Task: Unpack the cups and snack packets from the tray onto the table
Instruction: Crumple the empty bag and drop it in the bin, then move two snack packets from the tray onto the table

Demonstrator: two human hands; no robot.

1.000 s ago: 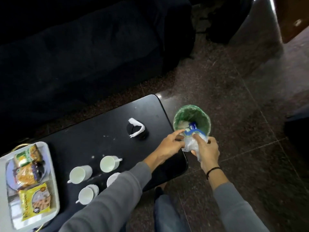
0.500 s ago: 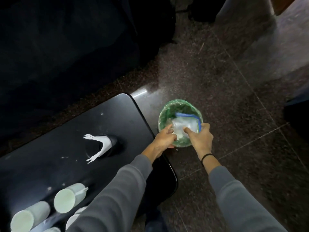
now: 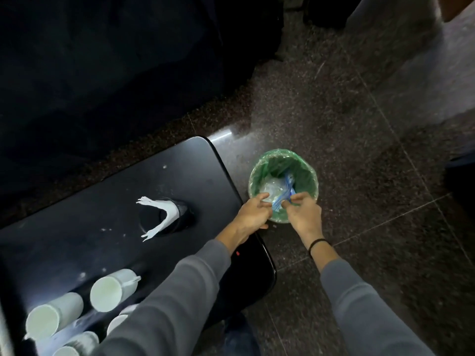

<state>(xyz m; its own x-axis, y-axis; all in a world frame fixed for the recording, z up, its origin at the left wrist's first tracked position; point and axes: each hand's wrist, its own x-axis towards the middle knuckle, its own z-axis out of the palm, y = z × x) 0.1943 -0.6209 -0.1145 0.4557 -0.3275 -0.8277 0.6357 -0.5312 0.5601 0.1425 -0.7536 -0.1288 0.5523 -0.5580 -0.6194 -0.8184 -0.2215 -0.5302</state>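
Both hands are over a small bin [image 3: 305, 173] lined with a green bag, standing on the floor just past the table's right end. My left hand [image 3: 253, 213] and my right hand [image 3: 304, 211] pinch a crumpled clear plastic bag with a blue strip [image 3: 280, 191] that hangs inside the bin. Several white cups [image 3: 109, 292] lie on their sides on the black table [image 3: 195, 163] at the lower left, partly hidden by my left sleeve. The tray and snack packets are out of view.
A black holder with a white hand-shaped piece [image 3: 164, 218] stands mid-table. A dark sofa [image 3: 102, 73] runs behind the table. Dark speckled stone floor [image 3: 359, 124] spreads to the right. A small red dot [image 3: 237, 253] shows near the table's right corner.
The plastic bag has gone from above the bin's rim down into the bin, both hands following it. The camera has swung right and closer, so the tray left the view.
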